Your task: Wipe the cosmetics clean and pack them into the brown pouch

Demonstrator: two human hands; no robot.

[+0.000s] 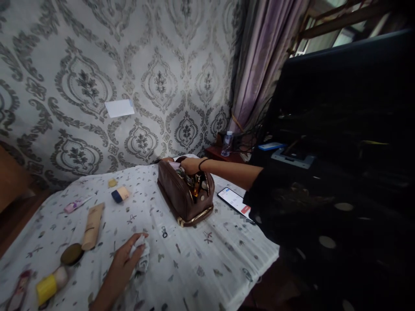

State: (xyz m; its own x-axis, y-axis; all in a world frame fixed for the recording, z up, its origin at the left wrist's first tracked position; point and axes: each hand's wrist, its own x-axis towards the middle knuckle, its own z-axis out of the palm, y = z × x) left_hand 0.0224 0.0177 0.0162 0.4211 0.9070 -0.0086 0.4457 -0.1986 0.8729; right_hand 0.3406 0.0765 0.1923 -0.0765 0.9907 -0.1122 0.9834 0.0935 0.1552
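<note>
My left hand rests low over the bed sheet, its fingers closed round a crumpled white tissue. A brown cosmetic bag stands unzipped, with small bottles and other items inside. My right hand, a dark band at its wrist, reaches into the far end of the bag, and its fingertips are hidden there. Beside it a pale pinkish item shows at the opening; whether the hand grips it is unclear. A small skin-coloured shape appears behind the bag, too little of it to identify.
Left on the sheet lie a beige tube, a dark round compact, a yellow-capped bottle, a navy-and-beige bottle and a purple-white tube. A phone lies right of the bag. A water bottle stands behind.
</note>
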